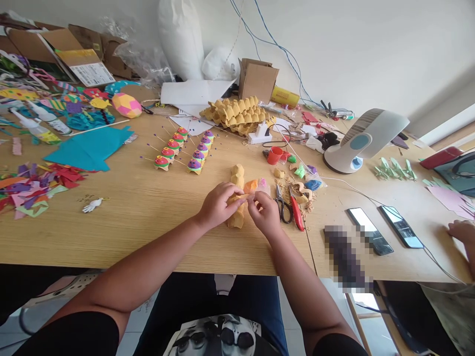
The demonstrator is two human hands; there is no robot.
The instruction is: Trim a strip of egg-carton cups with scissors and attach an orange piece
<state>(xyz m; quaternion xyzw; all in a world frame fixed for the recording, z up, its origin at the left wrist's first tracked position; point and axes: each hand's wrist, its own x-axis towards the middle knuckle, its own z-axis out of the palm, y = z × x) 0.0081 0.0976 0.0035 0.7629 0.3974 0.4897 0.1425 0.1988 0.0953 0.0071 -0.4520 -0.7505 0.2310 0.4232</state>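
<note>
My left hand (224,202) and my right hand (264,212) meet over the table, fingertips pinched together at the edge of a small clear bag holding orange clay (251,186). A bit of pink (262,183) in clear wrap shows just behind my right fingers. Beneath my left hand lies a strip of yellow egg carton (237,173), partly hidden by the fingers. Close to the right hand are black-handled scissors (284,209) and a red utility knife (296,212). Farther back stand two painted egg-carton strips (171,148) (201,152) with pins stuck in them.
Carton scraps (302,193), a blue clay bag (312,185) and a red cup (274,155) sit right of centre. A white fan (365,141) stands behind two phones (370,231). Paper scraps (37,188) and blue felt (91,148) lie left. Another person's hand (463,232) rests at far right.
</note>
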